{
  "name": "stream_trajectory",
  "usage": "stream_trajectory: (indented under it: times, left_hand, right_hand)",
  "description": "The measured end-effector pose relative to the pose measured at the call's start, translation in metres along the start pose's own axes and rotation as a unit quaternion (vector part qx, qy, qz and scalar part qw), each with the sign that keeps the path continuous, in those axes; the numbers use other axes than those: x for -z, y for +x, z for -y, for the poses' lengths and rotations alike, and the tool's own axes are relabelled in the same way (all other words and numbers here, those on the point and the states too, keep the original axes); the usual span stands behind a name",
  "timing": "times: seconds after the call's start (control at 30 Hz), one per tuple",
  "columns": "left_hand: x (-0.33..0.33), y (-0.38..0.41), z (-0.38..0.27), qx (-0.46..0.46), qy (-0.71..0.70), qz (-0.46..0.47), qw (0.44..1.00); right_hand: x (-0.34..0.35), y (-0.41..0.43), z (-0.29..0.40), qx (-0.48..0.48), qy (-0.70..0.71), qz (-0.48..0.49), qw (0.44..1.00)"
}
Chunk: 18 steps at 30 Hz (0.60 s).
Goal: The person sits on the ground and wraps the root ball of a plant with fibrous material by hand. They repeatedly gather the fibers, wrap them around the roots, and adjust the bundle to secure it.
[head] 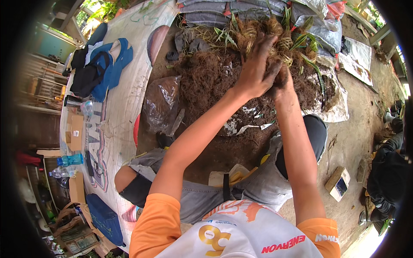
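My left hand (256, 73) and my right hand (284, 79), both dark with soil, meet over the far side of a heap of brown coir fibre and soil (206, 75). The left hand's fingers stretch away from me and its thumb points towards the right hand. The right hand's fingers are mostly hidden, and I cannot tell whether anything lies between the palms. Just beyond the fingertips sit several fibre-wrapped root balls (246, 30), bound with pale strands. Green variegated leaves (300, 42) stick out among them.
Stacked grey sacks (206, 8) stand behind the plants. Left of the heap is a clear plastic bag (162, 103) of brown material, beside a painted wooden table (122, 129) bearing bags and bottles. A phone (341, 187) rests on a block at right, near another person (388, 171).
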<state>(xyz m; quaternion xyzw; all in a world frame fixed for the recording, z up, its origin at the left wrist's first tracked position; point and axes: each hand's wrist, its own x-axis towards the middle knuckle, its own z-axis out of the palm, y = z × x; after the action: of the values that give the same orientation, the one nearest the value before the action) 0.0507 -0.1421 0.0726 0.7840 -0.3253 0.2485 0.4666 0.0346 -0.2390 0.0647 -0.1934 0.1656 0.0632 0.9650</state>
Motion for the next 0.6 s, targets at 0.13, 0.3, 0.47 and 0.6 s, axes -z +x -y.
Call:
stream_trajectory:
  times: [0.13,0.3,0.47,0.6]
  left_hand:
    - [0.015,-0.002,0.032,0.034,-0.181,-0.129,0.974]
    - [0.002,-0.112,0.159,0.338,-0.01,-0.037,0.94]
    - [-0.036,-0.22,0.171,0.485,0.189,0.238,0.82]
    - [-0.063,-0.26,0.169,0.488,0.295,0.221,0.792]
  right_hand:
    - [-0.023,-0.026,0.036,0.053,0.046,-0.09,0.993]
    - [-0.012,-0.033,0.072,0.122,0.067,-0.025,0.99]
    - [0.0,-0.029,0.083,0.094,0.106,-0.045,0.989]
    - [0.01,-0.02,0.087,0.064,0.091,-0.015,0.994]
